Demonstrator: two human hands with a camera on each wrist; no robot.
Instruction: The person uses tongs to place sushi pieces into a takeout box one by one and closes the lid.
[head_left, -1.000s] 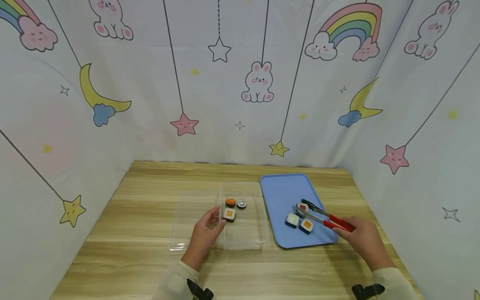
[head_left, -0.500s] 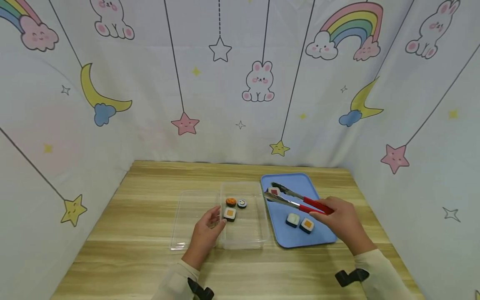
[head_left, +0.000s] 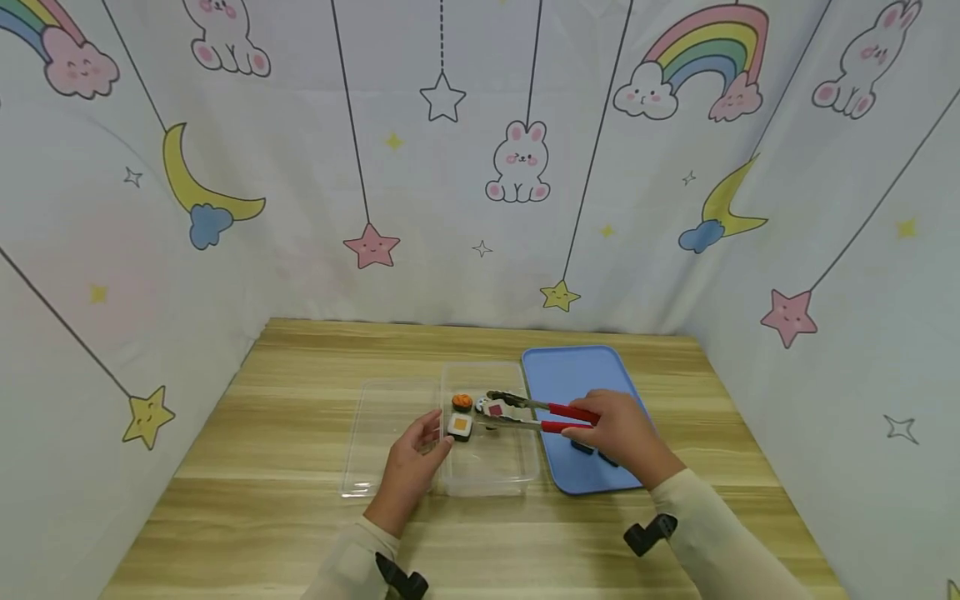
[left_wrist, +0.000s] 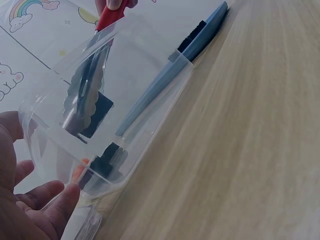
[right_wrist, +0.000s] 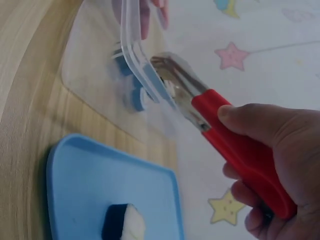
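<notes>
My right hand grips red-handled metal tongs, which hold a square toy sushi piece with a dark red centre. The tongs' tips are over the clear plastic box, and the left wrist view shows the piece still raised above its bottom. Inside the box lie an orange-topped sushi piece, a square one with a yellow-orange centre and a small round roll partly covered by the tongs. My left hand rests at the box's left wall, its fingers loosely extended against the edge.
Right of the box, a blue tray bears two more sushi pieces, largely hidden under my right hand; one white-topped piece shows in the right wrist view. The box's clear lid lies flat on the left. A patterned curtain stands behind the table.
My right hand has lifted the red-centred sushi piece off the blue tray with the tongs and carried it left over the clear box. The left hand has stayed in place.
</notes>
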